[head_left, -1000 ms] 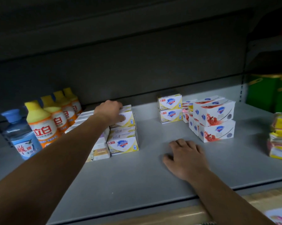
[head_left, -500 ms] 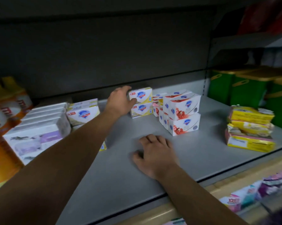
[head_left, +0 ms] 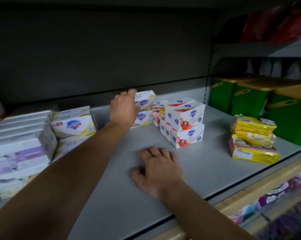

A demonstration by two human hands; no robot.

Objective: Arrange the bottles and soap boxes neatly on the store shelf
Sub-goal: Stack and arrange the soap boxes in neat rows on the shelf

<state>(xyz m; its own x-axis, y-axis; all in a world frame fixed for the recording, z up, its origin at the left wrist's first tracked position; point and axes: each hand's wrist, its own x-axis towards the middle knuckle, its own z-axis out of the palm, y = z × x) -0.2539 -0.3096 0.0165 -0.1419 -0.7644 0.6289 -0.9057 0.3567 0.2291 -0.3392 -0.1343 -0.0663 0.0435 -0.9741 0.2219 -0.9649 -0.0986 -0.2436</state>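
The left hand [head_left: 123,110] reaches to the far middle of the shelf [head_left: 207,163] and lies against the left side of a two-high stack of yellow soap boxes [head_left: 144,108], probably to pull it left toward the matching yellow boxes [head_left: 73,124]. Whether its fingers curl behind the stack cannot be told. The right hand [head_left: 157,171] rests palm-down with fingers spread on the near shelf, likely for support. Red-printed soap boxes [head_left: 185,123] stand just right of the stack.

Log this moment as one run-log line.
left hand: on top yellow soap box, grip unclear | right hand: flat on shelf | red soap boxes: stacked
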